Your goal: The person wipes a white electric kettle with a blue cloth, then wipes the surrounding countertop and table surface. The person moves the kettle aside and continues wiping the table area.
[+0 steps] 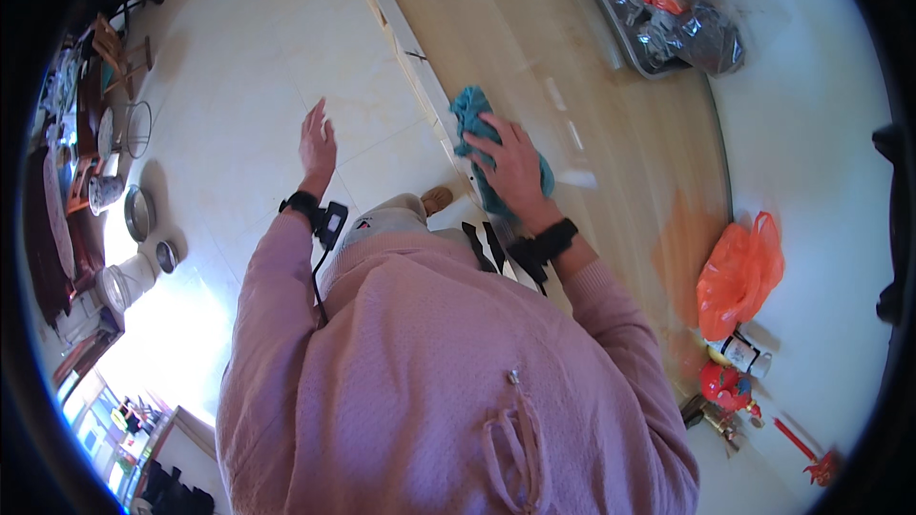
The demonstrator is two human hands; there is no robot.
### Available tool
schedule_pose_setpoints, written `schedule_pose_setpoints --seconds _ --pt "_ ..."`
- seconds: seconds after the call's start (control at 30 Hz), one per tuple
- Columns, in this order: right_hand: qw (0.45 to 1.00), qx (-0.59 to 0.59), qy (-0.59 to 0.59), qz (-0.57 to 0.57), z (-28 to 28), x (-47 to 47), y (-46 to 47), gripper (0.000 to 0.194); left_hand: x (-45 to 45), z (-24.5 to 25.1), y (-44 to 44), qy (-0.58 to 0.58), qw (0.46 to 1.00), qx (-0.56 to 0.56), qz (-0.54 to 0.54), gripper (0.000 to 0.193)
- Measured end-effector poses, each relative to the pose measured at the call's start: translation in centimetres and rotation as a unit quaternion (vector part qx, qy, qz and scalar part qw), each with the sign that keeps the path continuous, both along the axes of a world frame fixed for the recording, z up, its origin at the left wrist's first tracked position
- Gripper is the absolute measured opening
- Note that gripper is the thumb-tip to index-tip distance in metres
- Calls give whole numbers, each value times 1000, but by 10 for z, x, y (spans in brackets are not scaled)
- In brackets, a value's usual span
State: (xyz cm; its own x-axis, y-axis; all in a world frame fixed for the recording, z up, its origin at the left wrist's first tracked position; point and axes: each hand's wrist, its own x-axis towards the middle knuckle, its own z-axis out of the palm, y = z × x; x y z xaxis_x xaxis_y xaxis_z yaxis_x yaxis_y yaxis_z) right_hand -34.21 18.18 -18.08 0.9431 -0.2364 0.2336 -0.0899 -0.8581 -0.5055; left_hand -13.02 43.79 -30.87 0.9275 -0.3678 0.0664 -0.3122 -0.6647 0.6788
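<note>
A crumpled teal cloth lies at the near edge of a glossy wood-toned tabletop. On top of it rests my right hand, fingers spread and bent over the fabric, with part of the cloth showing past the palm. My left hand is held in the air above the pale tiled floor, to the left of the table edge. Nothing is in it, and its thumb stands apart from the fingers. Both wrists wear black straps, the left one with a small device and a cable.
A grey tray with glassware and plastic bags sits at the table's far end. Along the wall are an orange plastic bag, a white cup and a red ornament. Metal basins, a bucket and a wooden chair stand left.
</note>
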Motion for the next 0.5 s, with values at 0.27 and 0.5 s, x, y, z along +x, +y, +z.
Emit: schedule_pose_setpoints --seconds 0.27,0.5 --pt "996 -84 -21 30 -3 119 -10 23 -57 -35 138 72 964 141 215 37" --pt "989 -137 -25 53 -11 165 -14 19 -90 -47 172 112 948 182 234 37"
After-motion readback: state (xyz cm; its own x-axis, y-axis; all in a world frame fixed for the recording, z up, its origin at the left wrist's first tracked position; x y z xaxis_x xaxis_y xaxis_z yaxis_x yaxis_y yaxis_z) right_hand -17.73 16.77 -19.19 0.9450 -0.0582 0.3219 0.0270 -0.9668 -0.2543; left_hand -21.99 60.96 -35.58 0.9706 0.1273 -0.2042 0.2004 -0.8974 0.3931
